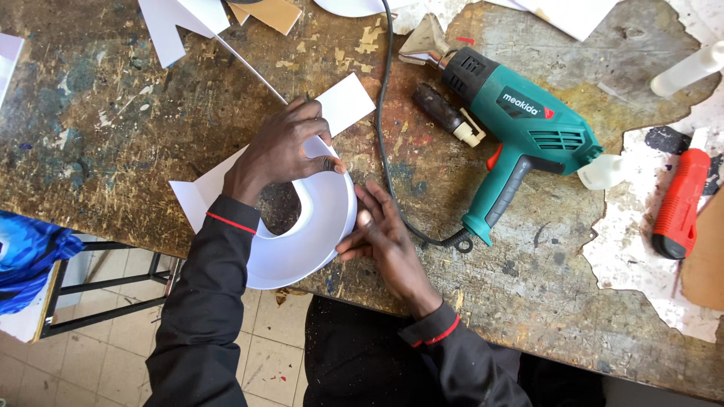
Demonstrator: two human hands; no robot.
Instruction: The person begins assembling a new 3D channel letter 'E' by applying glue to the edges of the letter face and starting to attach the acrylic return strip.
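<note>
A white curved sheet, bent into a band, stands on its edge at the near side of the worn workbench. My left hand grips the top of the curve from above, fingers curled over its rim. On the outer right side of the band, my right hand presses with its fingers flat against the sheet. A flat white sheet piece lies under the band and sticks out past my left wrist.
A teal heat gun lies right of my hands, its black cord running past them. A red utility knife and a clear bottle lie far right. White and brown offcuts lie at the back. A metal stool frame stands lower left.
</note>
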